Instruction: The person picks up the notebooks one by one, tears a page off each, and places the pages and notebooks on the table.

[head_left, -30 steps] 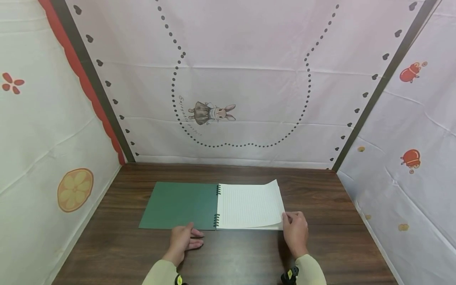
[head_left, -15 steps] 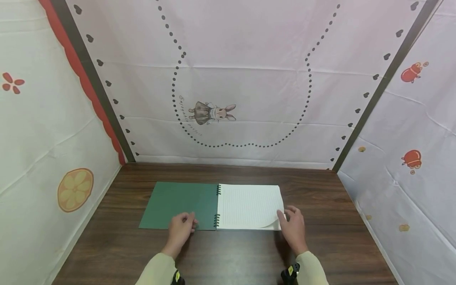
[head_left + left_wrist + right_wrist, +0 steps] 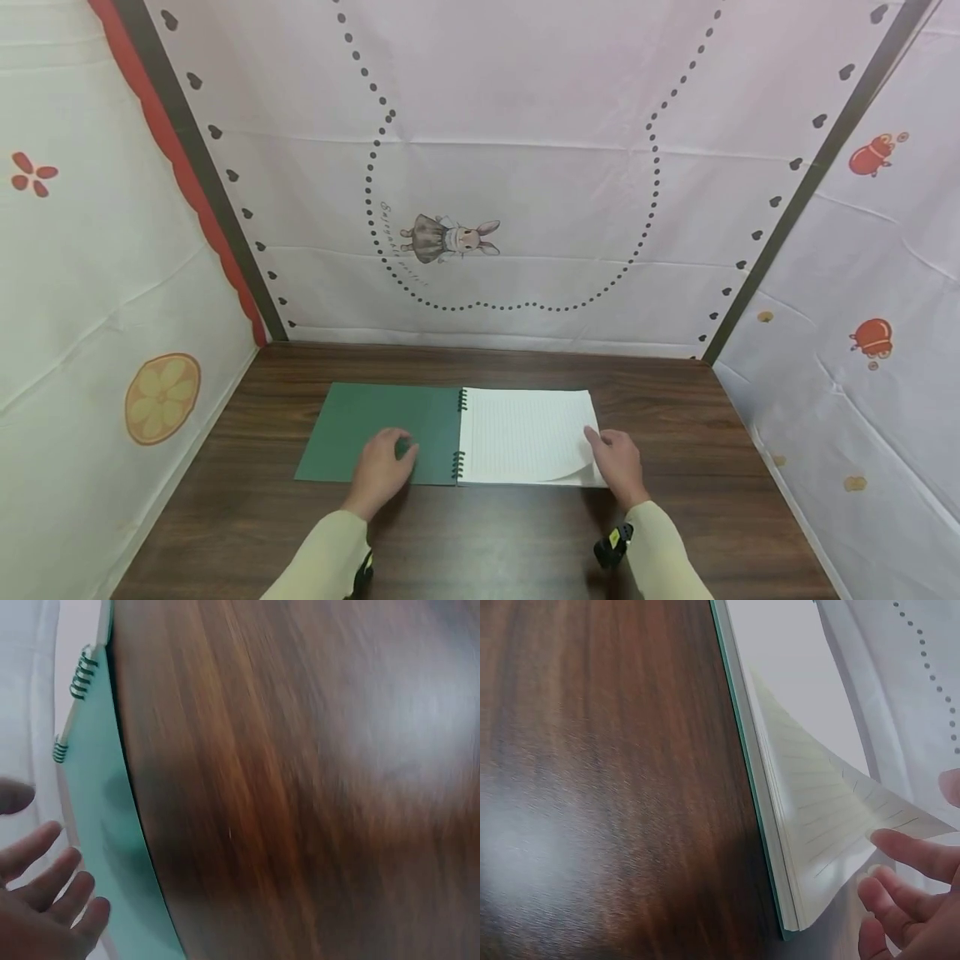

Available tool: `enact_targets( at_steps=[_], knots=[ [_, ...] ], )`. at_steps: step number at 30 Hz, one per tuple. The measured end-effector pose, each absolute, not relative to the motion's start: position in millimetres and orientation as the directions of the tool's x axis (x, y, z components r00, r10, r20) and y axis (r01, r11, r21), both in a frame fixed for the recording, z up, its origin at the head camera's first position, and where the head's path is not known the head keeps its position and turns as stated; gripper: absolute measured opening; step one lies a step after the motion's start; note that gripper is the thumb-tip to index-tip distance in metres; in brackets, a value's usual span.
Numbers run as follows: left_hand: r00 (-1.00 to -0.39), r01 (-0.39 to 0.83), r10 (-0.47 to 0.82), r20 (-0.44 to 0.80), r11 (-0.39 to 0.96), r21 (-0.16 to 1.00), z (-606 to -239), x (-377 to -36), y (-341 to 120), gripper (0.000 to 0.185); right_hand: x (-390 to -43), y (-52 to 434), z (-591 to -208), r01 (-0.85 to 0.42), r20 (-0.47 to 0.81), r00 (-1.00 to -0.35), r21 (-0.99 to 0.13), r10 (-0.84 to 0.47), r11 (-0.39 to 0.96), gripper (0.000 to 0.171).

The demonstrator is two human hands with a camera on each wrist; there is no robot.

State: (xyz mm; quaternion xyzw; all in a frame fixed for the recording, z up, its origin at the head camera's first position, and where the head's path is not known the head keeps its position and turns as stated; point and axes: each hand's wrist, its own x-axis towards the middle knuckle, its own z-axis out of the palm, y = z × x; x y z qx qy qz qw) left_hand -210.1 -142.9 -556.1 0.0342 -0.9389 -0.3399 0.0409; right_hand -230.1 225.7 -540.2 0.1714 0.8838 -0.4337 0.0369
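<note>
A spiral notebook lies open on the dark wood table, its green cover (image 3: 352,425) to the left and its white lined pages (image 3: 525,429) to the right. My left hand (image 3: 380,471) hovers over the cover's near edge; in the left wrist view its fingers are spread, loosely bent and hold nothing. At the pages' right edge is my right hand (image 3: 618,467). The right wrist view shows a top sheet (image 3: 817,787) with its near corner curled up, the index fingertip against its underside and the thumb apart above it.
Black spiral rings (image 3: 459,462) join cover and pages. The wooden table (image 3: 495,542) is bounded by white printed cloth walls, with a back wall (image 3: 525,208) behind the notebook. Black bands sit on both wrists.
My left hand has shifted from the cover's near edge to over the cover. My right hand's grip on the sheet's edge has loosened; the sheet's far corner has dropped flat, its near corner stays curled.
</note>
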Motion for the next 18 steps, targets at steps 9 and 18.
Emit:
enact_targets(
  at_steps=[9,18],
  knots=[
    [-0.999,0.041,0.037,0.018,0.875,0.482,-562.6,-214.6,-144.0,0.057,-246.2,228.9,-544.0,0.326,-0.208,-0.943,-0.743,0.261,0.585,0.052],
    [-0.995,0.081,0.096,-0.012,0.893,0.442,-567.1,-217.2,-142.9,0.068,-250.6,224.4,-543.8,0.315,-0.155,-0.942,-0.718,0.299,0.621,0.035]
  ],
)
